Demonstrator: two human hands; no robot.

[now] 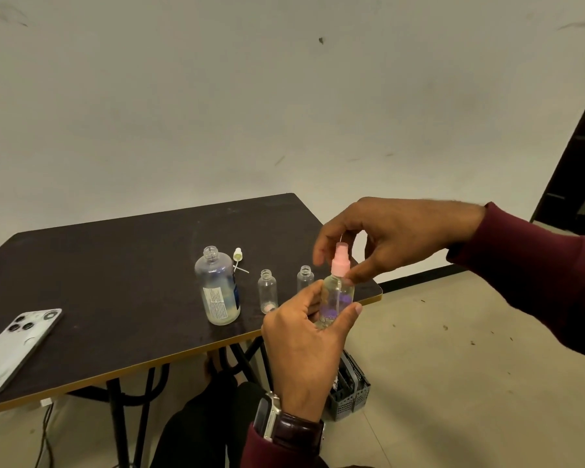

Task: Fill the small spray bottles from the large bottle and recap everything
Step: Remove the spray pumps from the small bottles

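Observation:
My left hand [304, 346] grips a small clear spray bottle [336, 297] upright above the table's right front corner. Its pink spray cap [340, 263] sits on the neck, and my right hand [395, 234] pinches that cap from above. The large clear bottle [218, 290] stands uncapped on the dark table [115, 265], with a little liquid at its bottom. Its white nozzle cap [237, 260] lies just behind it. Two small clear bottles stand uncapped to its right: one [267, 292] close by, the other [305, 276] partly hidden behind my left hand.
A white phone [17, 346] lies face down at the table's left front edge. A grey perforated basket [350, 388] sits on the floor under the right corner. My dark-trousered legs are below the table edge. A dark doorframe stands at far right.

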